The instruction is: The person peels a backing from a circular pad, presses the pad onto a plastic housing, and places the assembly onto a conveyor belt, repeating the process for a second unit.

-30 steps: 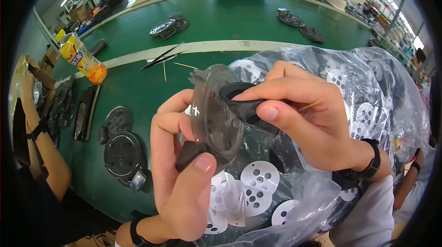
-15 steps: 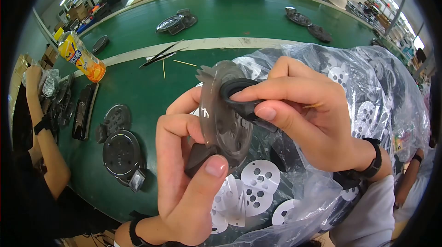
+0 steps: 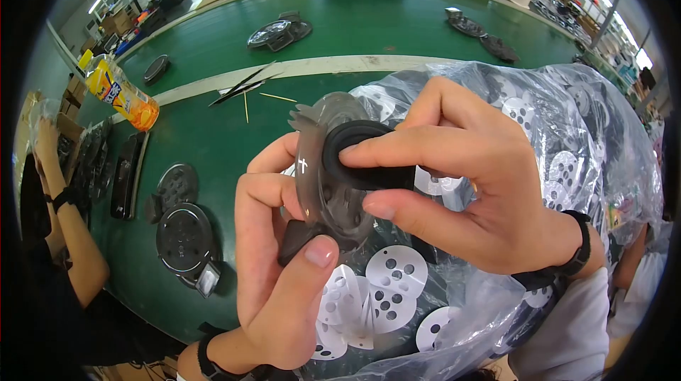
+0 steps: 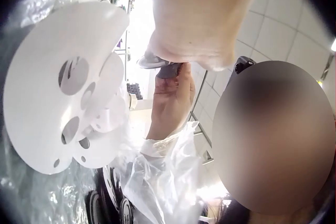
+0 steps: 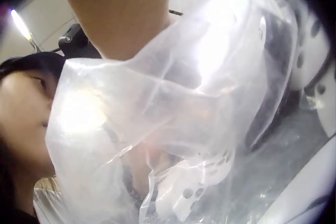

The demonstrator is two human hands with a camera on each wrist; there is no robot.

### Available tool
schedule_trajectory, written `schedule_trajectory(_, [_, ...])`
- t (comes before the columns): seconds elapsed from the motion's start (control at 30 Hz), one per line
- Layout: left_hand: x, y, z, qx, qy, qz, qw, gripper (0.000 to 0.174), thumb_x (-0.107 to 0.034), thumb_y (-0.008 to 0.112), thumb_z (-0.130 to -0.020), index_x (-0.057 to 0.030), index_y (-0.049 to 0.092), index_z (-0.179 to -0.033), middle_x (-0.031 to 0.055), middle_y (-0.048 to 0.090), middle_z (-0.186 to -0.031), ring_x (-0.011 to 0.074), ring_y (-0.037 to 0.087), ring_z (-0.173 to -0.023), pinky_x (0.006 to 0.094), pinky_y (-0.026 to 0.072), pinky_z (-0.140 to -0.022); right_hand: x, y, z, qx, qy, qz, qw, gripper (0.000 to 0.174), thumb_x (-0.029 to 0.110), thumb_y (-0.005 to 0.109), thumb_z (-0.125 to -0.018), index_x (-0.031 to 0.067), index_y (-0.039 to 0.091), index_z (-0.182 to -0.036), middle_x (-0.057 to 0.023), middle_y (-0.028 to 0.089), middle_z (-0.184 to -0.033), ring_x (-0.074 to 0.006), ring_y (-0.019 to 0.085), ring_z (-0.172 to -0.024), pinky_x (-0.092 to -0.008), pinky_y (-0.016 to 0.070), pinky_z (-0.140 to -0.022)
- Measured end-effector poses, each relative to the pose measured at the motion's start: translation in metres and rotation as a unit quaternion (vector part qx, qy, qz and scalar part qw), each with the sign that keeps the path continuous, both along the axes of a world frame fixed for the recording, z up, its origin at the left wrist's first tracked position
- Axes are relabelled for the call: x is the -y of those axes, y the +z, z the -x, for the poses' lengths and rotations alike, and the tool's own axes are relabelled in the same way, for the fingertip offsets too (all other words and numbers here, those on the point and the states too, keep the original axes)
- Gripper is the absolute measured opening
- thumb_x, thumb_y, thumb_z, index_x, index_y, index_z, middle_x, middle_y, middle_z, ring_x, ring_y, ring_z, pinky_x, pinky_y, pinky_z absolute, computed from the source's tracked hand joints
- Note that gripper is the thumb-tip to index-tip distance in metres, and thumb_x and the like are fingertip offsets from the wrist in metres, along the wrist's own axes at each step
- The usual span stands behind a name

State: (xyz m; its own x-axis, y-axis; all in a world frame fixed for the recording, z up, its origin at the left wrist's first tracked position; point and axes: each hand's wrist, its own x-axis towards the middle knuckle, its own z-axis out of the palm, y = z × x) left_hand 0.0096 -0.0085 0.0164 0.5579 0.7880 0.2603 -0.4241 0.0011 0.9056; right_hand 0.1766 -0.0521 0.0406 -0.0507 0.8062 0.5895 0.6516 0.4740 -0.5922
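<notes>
In the head view my left hand (image 3: 280,296) grips a translucent grey round plastic housing (image 3: 310,189), thumb on the dark block at its lower end. A jagged tab sticks up from its top. My right hand (image 3: 489,189) holds a black cushioned ring (image 3: 347,175) against the housing's face, index finger inside the ring and thumb below. The left wrist view shows mostly my wrist, with a dark piece (image 4: 169,70) at the fingers beyond. Plastic film (image 5: 157,92) covers most of the right wrist view and hides that hand's work.
A clear plastic bag (image 3: 489,317) holding white perforated sheets (image 3: 397,274) spreads across the right. To the left lie finished-looking dark round housings (image 3: 186,239), a long dark case (image 3: 130,175) and an orange drink bottle (image 3: 120,94). Scissors (image 3: 241,85) lie beyond; another person's arm (image 3: 74,239) is at far left.
The black ring has moved left, turned flatter and now sits against the housing's face. My right index finger has pushed in with it, and the thumb has dropped lower. The left hand keeps its grip.
</notes>
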Motion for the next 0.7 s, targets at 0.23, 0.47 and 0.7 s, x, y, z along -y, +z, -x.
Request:
schedule_trajectory(0.23, [0.000,0.000,-0.001,0.012,-0.004,0.001,1.000,0.035,-0.015,0.046,-0.080,0.0012,0.035,-0.109,0.0166,0.040,-0.117,0.0248,0.041,-0.114,0.0415,0.0327,-0.099,0.001,0.002,0.001,0.030,-0.008,-0.023,0.999,0.034,0.012,0.076,-0.063,0.0067,0.067,-0.096,-0.0035,0.048,-0.072,-0.0134,0.045,-0.063,-0.0231,0.0360,-0.054])
schedule_trajectory(0.47, [-0.002,-0.003,-0.003,0.020,-0.010,0.006,1.000,0.029,-0.014,0.047,-0.078,-0.0007,0.037,-0.102,0.0143,0.037,-0.116,0.0250,0.042,-0.114,0.0414,0.0371,-0.096,0.001,0.003,-0.001,0.048,-0.017,-0.011,0.999,0.026,-0.002,0.064,-0.070,0.0068,0.067,-0.094,-0.0049,0.049,-0.071,-0.0157,0.047,-0.063,-0.0252,0.0371,-0.053])
schedule_trajectory(0.7, [-0.017,-0.007,0.004,0.003,-0.049,-0.028,0.998,0.020,-0.002,0.049,-0.082,-0.0031,0.035,-0.096,0.0166,0.029,-0.130,0.0166,0.043,-0.109,0.0317,0.0393,-0.091,0.003,0.006,-0.001,0.037,-0.016,0.010,0.999,0.026,-0.004,0.060,-0.073,0.0063,0.066,-0.096,-0.0059,0.049,-0.071,-0.0158,0.047,-0.061,-0.0259,0.0372,-0.052])
